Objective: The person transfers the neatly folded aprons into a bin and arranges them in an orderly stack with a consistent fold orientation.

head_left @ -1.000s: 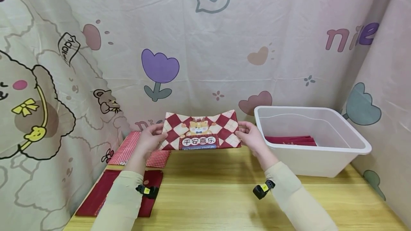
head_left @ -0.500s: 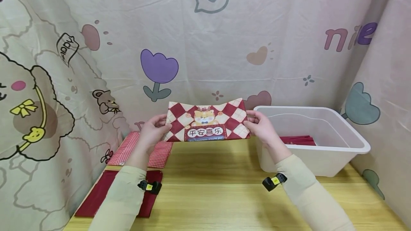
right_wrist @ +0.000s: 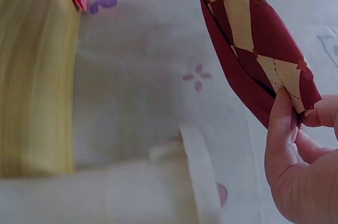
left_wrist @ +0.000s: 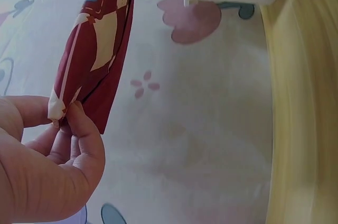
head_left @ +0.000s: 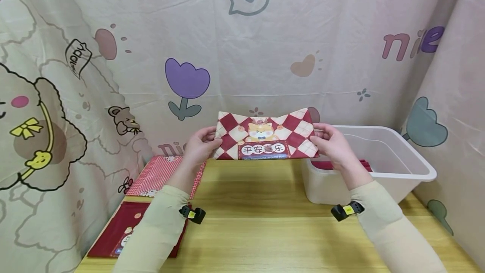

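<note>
The diamond cloth (head_left: 265, 136) is up in the air over the tabletop (head_left: 250, 231), with one end in the left hand (head_left: 198, 146) and the other in the right hand (head_left: 335, 144). On both hands the fingers (left_wrist: 87, 137) are pinched on the cloth. They hold only its ends, so one end could slip out and that side would flop down. The top edge dips in the middle, so if the hands got closer together it might sag and crease. It seems to have two layers with a dark gap between; the wrist views are dim, so I can't be sure it is a bag. If so, a poor pinch could let one layer hang loose. The right arm (head_left: 390, 218) crosses in front of the white tub (head_left: 314, 186), and a bump might nudge it. Inside the tub lies red cloth (head_left: 321, 165), partly hidden. Outside it, on the left, lie a pink checked cloth (head_left: 151, 176) and a dark red cloth (head_left: 125, 216), partly covered by the left sleeve (head_left: 151, 226).
</note>
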A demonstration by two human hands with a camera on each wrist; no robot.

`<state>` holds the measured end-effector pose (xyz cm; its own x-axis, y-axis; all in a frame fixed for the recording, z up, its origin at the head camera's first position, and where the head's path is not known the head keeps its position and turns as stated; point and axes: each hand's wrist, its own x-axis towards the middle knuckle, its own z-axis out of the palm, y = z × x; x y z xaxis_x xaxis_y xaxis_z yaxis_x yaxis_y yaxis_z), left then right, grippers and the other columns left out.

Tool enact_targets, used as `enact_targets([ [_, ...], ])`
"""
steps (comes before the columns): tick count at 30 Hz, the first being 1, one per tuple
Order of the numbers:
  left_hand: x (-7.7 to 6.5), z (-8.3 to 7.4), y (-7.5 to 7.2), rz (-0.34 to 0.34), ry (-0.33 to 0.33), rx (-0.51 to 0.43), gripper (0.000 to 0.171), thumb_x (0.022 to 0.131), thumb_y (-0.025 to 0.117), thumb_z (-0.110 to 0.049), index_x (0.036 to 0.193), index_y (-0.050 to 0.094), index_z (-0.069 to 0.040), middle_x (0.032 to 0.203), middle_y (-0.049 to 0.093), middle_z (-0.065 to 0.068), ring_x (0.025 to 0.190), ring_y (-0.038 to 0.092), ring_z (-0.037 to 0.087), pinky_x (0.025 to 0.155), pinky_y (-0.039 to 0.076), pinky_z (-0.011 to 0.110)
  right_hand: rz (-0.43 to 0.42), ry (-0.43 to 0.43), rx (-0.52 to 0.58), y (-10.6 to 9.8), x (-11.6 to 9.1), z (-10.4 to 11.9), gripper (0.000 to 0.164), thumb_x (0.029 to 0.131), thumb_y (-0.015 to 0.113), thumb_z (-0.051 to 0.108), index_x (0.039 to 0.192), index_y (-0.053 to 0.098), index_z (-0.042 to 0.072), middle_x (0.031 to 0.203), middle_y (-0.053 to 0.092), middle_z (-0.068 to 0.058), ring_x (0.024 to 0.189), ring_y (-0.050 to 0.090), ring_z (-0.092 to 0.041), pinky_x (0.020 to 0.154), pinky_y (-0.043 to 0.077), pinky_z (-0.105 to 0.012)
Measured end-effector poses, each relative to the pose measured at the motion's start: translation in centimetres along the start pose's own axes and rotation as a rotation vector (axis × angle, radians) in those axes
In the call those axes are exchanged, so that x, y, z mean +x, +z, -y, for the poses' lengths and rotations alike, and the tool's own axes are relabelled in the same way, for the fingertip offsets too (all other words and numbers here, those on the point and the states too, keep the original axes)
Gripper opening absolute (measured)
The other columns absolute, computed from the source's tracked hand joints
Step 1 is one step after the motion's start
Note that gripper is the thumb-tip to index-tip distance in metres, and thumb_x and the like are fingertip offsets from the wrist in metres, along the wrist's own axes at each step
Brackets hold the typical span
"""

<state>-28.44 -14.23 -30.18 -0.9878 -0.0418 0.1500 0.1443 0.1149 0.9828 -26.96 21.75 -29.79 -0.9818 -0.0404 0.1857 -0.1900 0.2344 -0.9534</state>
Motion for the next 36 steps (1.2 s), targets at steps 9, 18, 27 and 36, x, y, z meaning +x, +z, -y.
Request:
enact_targets([
  [9,0.7,-1.0,4.7,0.022,0.052,-0.088,0.045,0.087,0.066,0.009,0.132,0.059,0.002,0.097,0.056,0.008,0.076,0.054,0.011,0.052,0.046,0.019,-0.062,0.007,-0.051,-4.3,-0.8,-0.3,0.061,0.101,0.057,0.022,0.15,0.031,-0.003,0.117,0.047,-0.01,0.093,0.055,-0.011,0.076,0.055,-0.02],
  [18,1.0,-1.9,9.0,0.05,0.064,-0.129,0.046,0.085,0.068,0.009,0.13,0.061,0.001,0.093,0.056,0.007,0.075,0.053,0.012,0.05,0.045,0.02,-0.125,0.021,-0.114,-8.5,-1.7,-1.1,0.066,0.098,0.06,0.037,0.151,0.033,0.007,0.119,0.047,0.001,0.099,0.054,-0.011,0.079,0.054,-0.02],
  [27,0.7,-1.9,13.1,0.085,0.05,-0.157,0.043,0.086,0.07,0.005,0.128,0.064,-0.001,0.094,0.058,0.007,0.078,0.055,0.014,0.053,0.048,0.021,-0.152,0.056,-0.134,-12.5,-2.4,-2.1,0.062,0.097,0.061,0.039,0.149,0.038,0.015,0.114,0.047,0.01,0.094,0.056,-0.003,0.077,0.054,-0.018],
  [36,0.8,-1.7,17.1,0.074,0.05,-0.152,0.042,0.084,0.072,0.006,0.124,0.067,-0.003,0.092,0.062,0.008,0.08,0.058,0.013,0.058,0.054,0.023,-0.141,0.053,0.097,-16.0,-2.7,-3.1,0.022,0.096,0.066,0.02,0.111,0.056,0.033,0.099,0.058,0.013,0.079,0.061,-0.002,0.066,0.056,-0.019],
])
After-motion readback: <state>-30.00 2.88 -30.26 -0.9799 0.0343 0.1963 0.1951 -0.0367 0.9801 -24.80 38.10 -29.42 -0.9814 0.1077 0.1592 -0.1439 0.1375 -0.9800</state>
